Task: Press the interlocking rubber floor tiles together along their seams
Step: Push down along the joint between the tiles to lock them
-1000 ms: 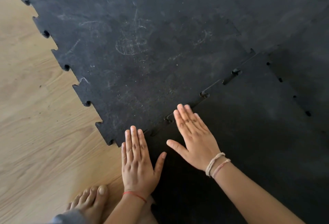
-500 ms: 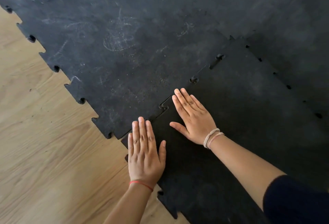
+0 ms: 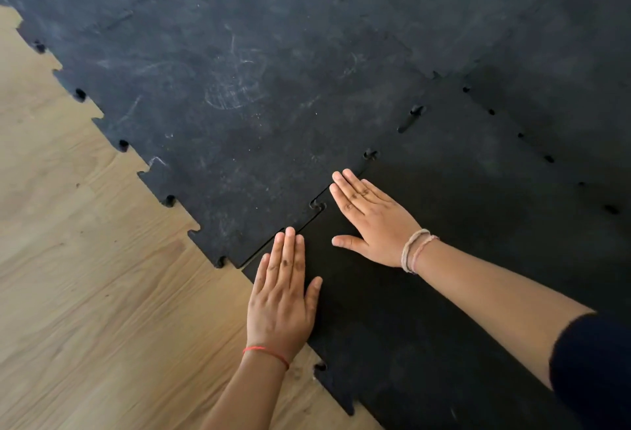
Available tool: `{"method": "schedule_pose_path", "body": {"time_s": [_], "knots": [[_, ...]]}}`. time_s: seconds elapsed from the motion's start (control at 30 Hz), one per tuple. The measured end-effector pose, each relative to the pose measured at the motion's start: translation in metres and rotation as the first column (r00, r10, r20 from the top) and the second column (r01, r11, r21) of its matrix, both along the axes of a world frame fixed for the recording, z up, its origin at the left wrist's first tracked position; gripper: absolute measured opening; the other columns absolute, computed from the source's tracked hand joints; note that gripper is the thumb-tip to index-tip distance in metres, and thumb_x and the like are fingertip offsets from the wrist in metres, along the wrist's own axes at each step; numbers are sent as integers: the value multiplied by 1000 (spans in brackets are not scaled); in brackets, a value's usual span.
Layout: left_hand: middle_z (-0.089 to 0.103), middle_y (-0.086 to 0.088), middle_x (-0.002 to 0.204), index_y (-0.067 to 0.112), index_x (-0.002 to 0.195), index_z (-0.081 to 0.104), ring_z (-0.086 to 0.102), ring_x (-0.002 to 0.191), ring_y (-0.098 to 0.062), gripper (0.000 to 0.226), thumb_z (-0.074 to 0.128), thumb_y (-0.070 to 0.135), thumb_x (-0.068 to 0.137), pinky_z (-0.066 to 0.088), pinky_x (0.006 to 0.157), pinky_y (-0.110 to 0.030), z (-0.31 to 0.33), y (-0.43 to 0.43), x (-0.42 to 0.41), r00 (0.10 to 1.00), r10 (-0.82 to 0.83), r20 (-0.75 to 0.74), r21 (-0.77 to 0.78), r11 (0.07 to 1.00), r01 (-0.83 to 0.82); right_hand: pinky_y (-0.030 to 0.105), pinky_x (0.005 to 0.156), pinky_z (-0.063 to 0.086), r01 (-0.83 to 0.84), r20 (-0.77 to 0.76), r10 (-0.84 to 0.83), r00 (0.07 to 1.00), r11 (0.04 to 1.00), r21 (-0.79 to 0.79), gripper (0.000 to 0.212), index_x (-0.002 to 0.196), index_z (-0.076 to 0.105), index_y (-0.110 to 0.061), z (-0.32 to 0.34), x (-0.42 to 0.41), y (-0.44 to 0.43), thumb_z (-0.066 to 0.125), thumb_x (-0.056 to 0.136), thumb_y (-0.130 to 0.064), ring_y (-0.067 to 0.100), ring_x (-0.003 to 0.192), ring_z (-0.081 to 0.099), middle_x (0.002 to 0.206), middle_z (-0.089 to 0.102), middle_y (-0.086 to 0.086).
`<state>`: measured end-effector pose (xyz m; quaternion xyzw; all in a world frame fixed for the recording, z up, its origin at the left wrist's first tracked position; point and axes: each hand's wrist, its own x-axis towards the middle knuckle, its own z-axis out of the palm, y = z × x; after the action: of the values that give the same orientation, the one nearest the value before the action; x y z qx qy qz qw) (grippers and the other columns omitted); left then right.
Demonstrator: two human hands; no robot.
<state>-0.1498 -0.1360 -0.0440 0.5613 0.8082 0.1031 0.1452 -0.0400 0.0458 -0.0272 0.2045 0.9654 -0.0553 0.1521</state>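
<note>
A scuffed grey-black rubber tile (image 3: 246,115) lies on the floor, toothed along its left edge. A darker black tile (image 3: 461,259) meets it along a jagged seam (image 3: 317,206) running from lower left to upper right. Small gaps show in the seam near the knobs. My left hand (image 3: 281,296) lies flat, palm down, at the dark tile's near corner, fingertips at the seam. My right hand (image 3: 370,221) lies flat on the dark tile a little farther along, fingertips touching the seam. Neither hand holds anything.
Light wooden floor (image 3: 85,293) fills the left and bottom left. More black tiles (image 3: 563,71) extend to the top and right, joined by another seam with small holes. The dark tile's toothed edge (image 3: 327,382) runs toward the bottom.
Both hands have slid up along the seam toward the upper right. The view has shifted, and my bare foot at the bottom has gone out of sight.
</note>
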Motion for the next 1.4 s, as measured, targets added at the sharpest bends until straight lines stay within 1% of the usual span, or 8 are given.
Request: {"method": "schedule_pose_path", "body": {"time_s": [0.23,0.43,0.57,0.73,0.97,1.1,1.23,1.4], "knots": [[11,-8,150,9,142,15,-3,139,-15,59,20,40,93,0,112,-31,-4,0,0,1000,10,7,-1,1000,-10,34,109,-10,-25,103,23,994,999,21,88,133,-23,-6,9,-7,-1,6,79,-69,24,137,-21,149,-22,12],[6,-7,151,9,142,12,-2,140,-18,59,19,40,92,-5,112,-30,3,1,3,1000,1,14,-19,1000,-1,38,113,0,82,212,-69,975,995,-52,95,141,-10,-4,20,-27,-5,16,81,-73,26,140,-12,153,-12,14],[20,-14,147,2,138,23,20,134,-32,60,17,40,93,-1,109,-30,17,13,13,996,91,10,-33,995,-91,33,111,-7,124,59,-119,991,988,-97,84,141,-15,-9,17,-9,-8,17,87,-64,19,136,-22,153,-18,10],[10,-12,149,3,141,13,5,137,-30,65,15,45,92,-7,110,-29,7,21,16,986,170,-5,35,985,-169,33,113,-7,326,-99,-329,939,944,-41,78,141,-13,-9,-6,0,-34,8,87,-61,21,138,-20,150,-19,9],[15,-12,149,4,141,14,6,139,-23,62,22,42,92,0,111,-30,-6,11,12,982,188,16,53,981,-189,32,115,-1,208,-103,-216,971,975,-81,72,143,-2,-8,-1,-3,-31,17,92,-54,20,140,-11,153,-7,9],[12,-11,150,6,142,12,4,139,-21,62,18,43,93,-2,111,-29,-6,8,10,985,171,17,40,984,-172,34,113,0,112,73,-110,991,993,-27,73,143,-3,-4,14,-12,-17,26,94,-49,24,141,-4,153,-5,15],[14,-9,149,6,141,14,12,137,-29,63,16,45,92,-4,110,-28,5,7,5,992,126,4,-8,992,-126,33,113,-1,69,239,-33,970,987,-142,71,144,-5,-10,35,-16,5,26,94,-51,18,141,-8,155,-8,6],[15,-10,150,6,142,15,15,137,-28,65,14,48,92,-1,110,-28,-2,-5,-3,991,130,-25,-19,991,-131,32,111,-10,120,20,-119,993,989,-82,83,139,-16,-9,6,2,-26,7,84,-66,20,136,-22,152,-18,10]]}}
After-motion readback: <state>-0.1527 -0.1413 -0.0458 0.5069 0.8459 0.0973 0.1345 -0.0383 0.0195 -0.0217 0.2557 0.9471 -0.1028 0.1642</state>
